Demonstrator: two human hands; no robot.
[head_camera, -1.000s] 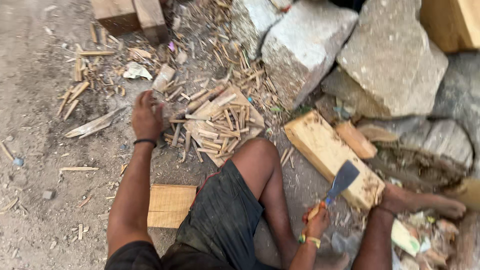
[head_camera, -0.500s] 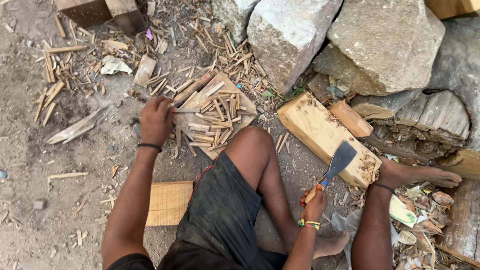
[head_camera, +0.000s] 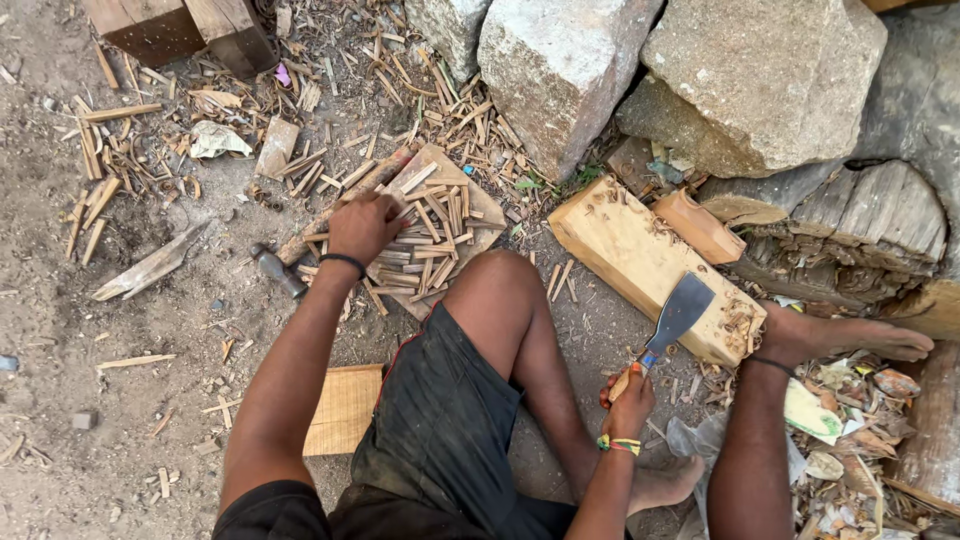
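Dirt ground (head_camera: 150, 420) carries stones (head_camera: 560, 70), a wood block (head_camera: 640, 260), a board (head_camera: 345, 410), and scattered sticks (head_camera: 430, 240).

The left hand (head_camera: 362, 226) rests palm down on a heap of short split wood sticks (head_camera: 430, 240) piled on a flat board (head_camera: 478, 205) at about ten o'clock from the bent knee. At four o'clock, the right hand (head_camera: 628, 403) grips a wide-bladed chisel (head_camera: 672, 322), its blade lying over a pale wood block (head_camera: 625, 250). Big grey stones (head_camera: 560, 70) sit at twelve o'clock.
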